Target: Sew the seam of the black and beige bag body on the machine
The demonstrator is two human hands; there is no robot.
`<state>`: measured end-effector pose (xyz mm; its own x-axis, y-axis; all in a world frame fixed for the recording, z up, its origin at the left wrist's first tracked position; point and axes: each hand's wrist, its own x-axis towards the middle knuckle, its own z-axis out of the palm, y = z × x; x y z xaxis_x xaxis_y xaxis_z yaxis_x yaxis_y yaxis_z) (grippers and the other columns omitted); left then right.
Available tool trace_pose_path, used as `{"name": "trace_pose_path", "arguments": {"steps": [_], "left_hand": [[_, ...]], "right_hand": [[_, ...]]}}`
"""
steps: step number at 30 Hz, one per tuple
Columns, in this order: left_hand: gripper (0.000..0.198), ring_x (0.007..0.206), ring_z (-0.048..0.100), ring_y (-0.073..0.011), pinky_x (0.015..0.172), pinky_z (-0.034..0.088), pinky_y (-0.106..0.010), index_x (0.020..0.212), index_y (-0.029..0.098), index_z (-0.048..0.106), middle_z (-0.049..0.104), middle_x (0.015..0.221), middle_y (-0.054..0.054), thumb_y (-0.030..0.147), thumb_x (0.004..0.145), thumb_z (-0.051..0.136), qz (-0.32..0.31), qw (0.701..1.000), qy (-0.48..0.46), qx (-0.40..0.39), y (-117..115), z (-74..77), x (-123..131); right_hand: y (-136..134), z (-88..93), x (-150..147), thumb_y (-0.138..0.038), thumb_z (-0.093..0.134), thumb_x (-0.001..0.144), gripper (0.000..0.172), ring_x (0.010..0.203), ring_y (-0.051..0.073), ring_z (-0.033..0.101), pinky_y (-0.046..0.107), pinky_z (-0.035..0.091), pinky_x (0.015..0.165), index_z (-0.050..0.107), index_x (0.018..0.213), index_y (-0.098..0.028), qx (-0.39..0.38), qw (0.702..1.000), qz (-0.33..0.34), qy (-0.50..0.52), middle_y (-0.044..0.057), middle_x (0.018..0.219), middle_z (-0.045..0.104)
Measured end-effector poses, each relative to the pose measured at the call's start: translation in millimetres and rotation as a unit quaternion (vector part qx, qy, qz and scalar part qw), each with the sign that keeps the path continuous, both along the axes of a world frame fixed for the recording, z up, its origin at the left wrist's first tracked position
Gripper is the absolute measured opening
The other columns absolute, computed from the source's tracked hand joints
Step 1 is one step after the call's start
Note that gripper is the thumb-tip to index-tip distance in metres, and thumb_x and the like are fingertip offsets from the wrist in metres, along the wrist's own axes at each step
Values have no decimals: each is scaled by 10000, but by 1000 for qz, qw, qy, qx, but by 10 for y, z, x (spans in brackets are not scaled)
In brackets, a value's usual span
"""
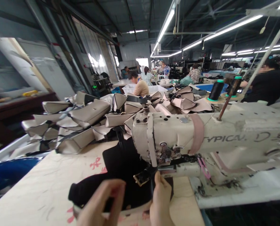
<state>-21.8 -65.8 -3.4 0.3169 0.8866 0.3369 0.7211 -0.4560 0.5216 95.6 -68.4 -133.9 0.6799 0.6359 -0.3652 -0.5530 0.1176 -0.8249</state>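
Observation:
A black bag piece [121,169] with a strap and a gold metal buckle [142,177] lies on the table under the head of a cream sewing machine [201,135]. My left hand [99,204] has its fingers pinched on the near edge of the black piece. My right hand [160,201] holds the strap just beside the buckle, close to the presser foot [164,157], fingers closed on it.
A heap of beige bag parts [83,122] fills the table behind the machine. Two thread cones [216,90] stand on the machine top. Other people sit at stations further back and at the right. A blue bin [10,172] is at the left.

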Motion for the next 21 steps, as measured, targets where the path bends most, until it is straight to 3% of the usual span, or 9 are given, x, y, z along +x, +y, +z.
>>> {"name": "trace_pose_path", "arguments": {"steps": [3,5,9,15,21], "left_hand": [[280,890,621,-238,778,494,-311,964,243,451,642,955,-87,481,816,446,-26,995,5,-101,-198,-522,210],[372,932,613,-273,791,476,-333,998,191,430,624,983,-146,515,815,441,-15,991,21,-135,-117,-684,471],[447,743,637,-248,628,462,-294,963,167,443,641,830,-110,586,812,410,-1,978,51,-205,163,-689,802],[447,763,636,-277,627,415,-317,906,145,547,655,817,-142,458,902,227,-4,978,126,-167,195,-713,788],[551,740,628,-226,618,424,-259,741,171,558,650,708,-61,519,903,163,-3,969,1,-246,297,-782,752]], "right_hand": [[-51,68,8,-603,626,664,516,678,204,611,258,456,575,691,737,-96,7,1000,8,0,81,675,674],[-75,105,7,-587,605,691,513,655,206,615,261,458,560,694,765,-87,13,1000,17,-1,95,687,676],[-83,117,8,-550,578,725,489,670,215,625,268,466,572,695,818,-84,16,999,28,-14,114,737,685],[-69,8,44,-541,571,736,460,730,233,630,266,465,601,702,786,-103,-2,999,35,-37,107,729,686],[-91,-42,49,-530,583,742,432,824,239,632,266,475,677,704,833,-125,-30,997,42,-52,105,838,694]]}}
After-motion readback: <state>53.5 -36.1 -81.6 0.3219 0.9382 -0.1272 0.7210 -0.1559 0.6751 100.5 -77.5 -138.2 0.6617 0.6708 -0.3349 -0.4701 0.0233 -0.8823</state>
